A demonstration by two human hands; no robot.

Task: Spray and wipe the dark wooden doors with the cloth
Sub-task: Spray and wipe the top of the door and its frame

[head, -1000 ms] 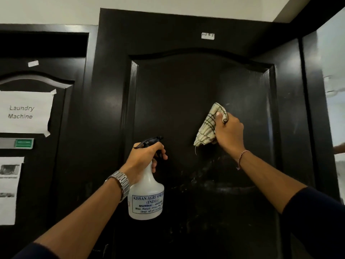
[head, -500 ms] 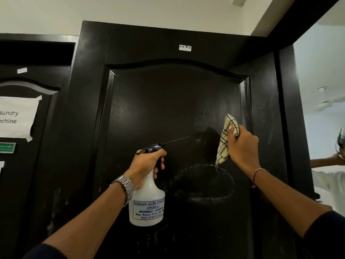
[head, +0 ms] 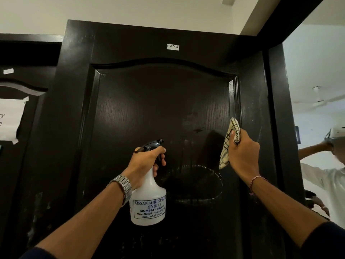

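White spray bottle [head: 148,200], contents prob unreadable, gripped by left hand [head: 144,163]; checked cloth [head: 228,144] clutched by right hand [head: 242,157] near the dark door [head: 149,101] panel's rt edge.

Both arms reach up and forward; left hand [head: 144,161] has fingers [head: 162,161] curled in a grip, right hand [head: 242,156] clenched, knuckles toward the camera

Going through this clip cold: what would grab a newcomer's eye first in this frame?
Probably the white spray bottle low in the centre, gripped by the left hand and aimed at the dark wooden door. To its right, the right hand holds a checked cloth near the panel's right edge. A small white label stands out high on the door.
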